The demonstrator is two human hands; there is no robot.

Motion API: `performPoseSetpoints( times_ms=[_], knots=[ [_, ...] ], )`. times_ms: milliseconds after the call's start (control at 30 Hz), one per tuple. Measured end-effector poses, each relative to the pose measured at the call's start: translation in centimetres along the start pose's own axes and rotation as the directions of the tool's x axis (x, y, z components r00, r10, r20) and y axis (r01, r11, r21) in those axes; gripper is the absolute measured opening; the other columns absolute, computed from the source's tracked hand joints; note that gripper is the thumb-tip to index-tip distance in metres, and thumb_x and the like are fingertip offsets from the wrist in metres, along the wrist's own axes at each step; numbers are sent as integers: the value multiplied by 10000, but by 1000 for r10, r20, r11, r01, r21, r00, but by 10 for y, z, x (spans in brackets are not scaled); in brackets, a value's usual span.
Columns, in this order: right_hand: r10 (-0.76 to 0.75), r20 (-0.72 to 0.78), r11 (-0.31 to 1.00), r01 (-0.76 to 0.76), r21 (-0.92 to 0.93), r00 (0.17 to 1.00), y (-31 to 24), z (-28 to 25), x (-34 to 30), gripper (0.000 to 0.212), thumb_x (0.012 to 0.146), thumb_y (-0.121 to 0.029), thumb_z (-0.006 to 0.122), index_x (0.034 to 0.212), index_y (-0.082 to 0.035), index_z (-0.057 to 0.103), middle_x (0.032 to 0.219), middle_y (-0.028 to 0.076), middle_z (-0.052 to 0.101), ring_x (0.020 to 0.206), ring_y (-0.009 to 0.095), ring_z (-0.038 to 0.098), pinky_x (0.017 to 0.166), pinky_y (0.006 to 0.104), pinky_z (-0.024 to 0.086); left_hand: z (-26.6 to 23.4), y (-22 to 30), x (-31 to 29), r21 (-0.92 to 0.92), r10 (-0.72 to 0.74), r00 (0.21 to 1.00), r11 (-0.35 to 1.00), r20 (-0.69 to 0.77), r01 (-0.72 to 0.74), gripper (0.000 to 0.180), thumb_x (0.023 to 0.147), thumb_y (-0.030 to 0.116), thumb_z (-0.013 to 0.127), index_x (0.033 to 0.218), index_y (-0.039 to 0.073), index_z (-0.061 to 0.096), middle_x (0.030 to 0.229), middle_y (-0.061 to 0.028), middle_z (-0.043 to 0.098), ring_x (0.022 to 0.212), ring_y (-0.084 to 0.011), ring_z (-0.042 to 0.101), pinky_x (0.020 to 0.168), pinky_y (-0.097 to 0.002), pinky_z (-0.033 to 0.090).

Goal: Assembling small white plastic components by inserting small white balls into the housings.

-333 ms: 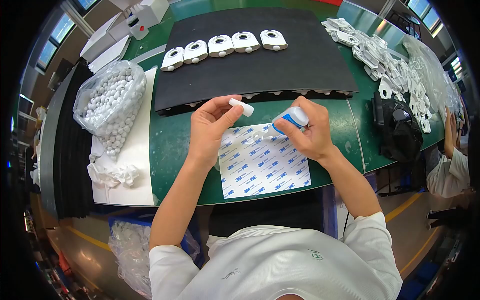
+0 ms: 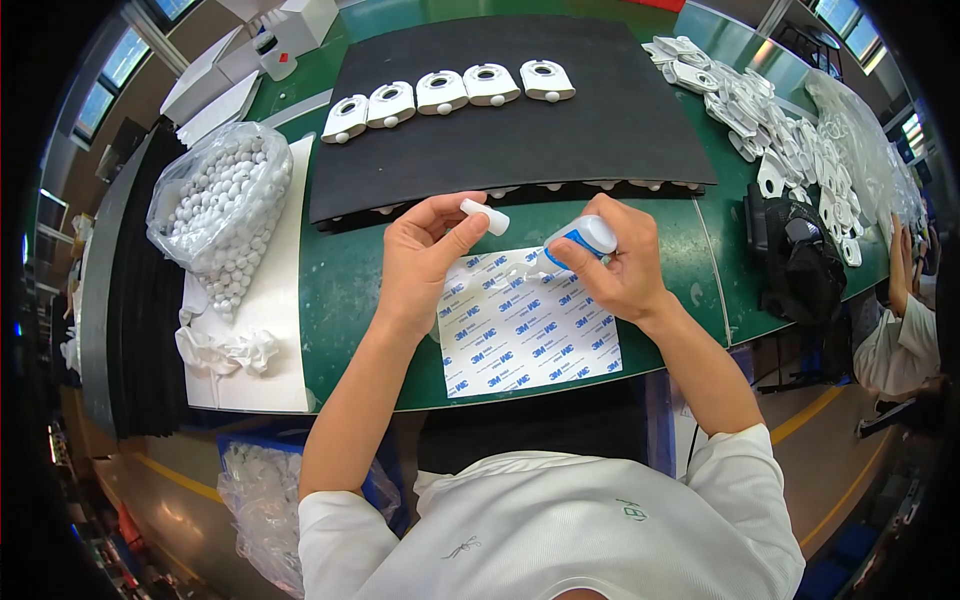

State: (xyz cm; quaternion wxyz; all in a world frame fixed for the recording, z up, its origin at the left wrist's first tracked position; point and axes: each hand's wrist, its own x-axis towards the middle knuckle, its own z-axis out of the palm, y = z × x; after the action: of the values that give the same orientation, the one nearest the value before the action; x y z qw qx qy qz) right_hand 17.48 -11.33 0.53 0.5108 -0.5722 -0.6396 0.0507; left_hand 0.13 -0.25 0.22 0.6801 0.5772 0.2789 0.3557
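We count one white cap [image 2: 485, 217] and one white bottle [image 2: 590, 236] with a blue label between us, one in each hand. Under and between the hands lies one sheet [image 2: 530, 340] of white paper with blue print, flat on the green table [image 2: 345, 290]. Beyond the hands, on the black mat [image 2: 500, 150], we count five white pieces [image 2: 440, 98], each with a round hole and a small ball at its near edge: four close together, the fifth a little apart to the right. Left of the hands sits one clear bag [image 2: 225, 195] of white balls, too many to count, with one crumpled white cloth [image 2: 228, 350] nearer us. Right of the hands, and farther off, we see a pile of loose white parts [image 2: 740, 118], overlapping too much to count, with one black pouch [image 2: 805, 260] nearer us.

Our left hand [image 2: 425, 258] is partly closed, pinching the cap between thumb and fingers. Our right hand [image 2: 632, 262] is curled around the tilted bottle, thumb along its side. The hands are apart, the cap and bottle not touching.
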Motion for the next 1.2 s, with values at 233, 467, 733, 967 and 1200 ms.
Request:
performPoseSetpoints(
  times_ms=[233, 467, 733, 967, 1200],
  knots=[
    [28, -6, 999, -28, 18, 1000, -2, 0, 0, 328, 725, -252, 724, 622, -38, 497, 551, 67, 471, 470, 170, 457, 428, 294, 315, 1, 1, 0, 32, 3, 1000, 999, 2, -3, 246, 759, 116, 692, 979, 22, 636, 852, -57, 650, 772, -93, 579, 717, -229, 449],
    [-4, -13, 1000, 4, 14, 1000, -3, 1, 1, 316, 729, -220, 704, 605, -46, 472, 524, 48, 453, 455, 134, 432, 425, 268, 290, 1, 0, 0, 40, 3, 1000, 999, 6, -3, 266, 753, 135, 701, 984, 20, 634, 848, -56, 647, 777, -96, 575, 733, -238, 443],
    [2, 2, 1000, -2, -6, 1000, -2, 2, 1, 329, 721, -219, 708, 593, -31, 471, 523, 60, 450, 448, 151, 425, 423, 278, 284, 1, -1, 0, 51, -5, 1000, 999, 15, 5, 261, 760, 119, 689, 990, 12, 629, 852, -51, 644, 783, -93, 571, 732, -233, 441],
    [20, 2, 1000, -20, 8, 1000, -4, 2, 2, 327, 716, -216, 716, 596, -27, 478, 525, 62, 452, 447, 153, 425, 424, 280, 284, 1, -1, 0, 45, -9, 1000, 999, 28, 8, 261, 760, 115, 688, 991, 10, 626, 859, -51, 644, 789, -90, 573, 731, -227, 442],
    [35, 17, 999, -35, 9, 999, -3, 1, 0, 303, 722, -203, 712, 610, -29, 491, 539, 55, 477, 459, 133, 440, 429, 266, 297, 1, 1, -2, 50, -22, 999, 999, 39, 20, 264, 760, 112, 688, 993, 12, 618, 872, -54, 645, 798, -91, 578, 732, -229, 448]
  ],
)
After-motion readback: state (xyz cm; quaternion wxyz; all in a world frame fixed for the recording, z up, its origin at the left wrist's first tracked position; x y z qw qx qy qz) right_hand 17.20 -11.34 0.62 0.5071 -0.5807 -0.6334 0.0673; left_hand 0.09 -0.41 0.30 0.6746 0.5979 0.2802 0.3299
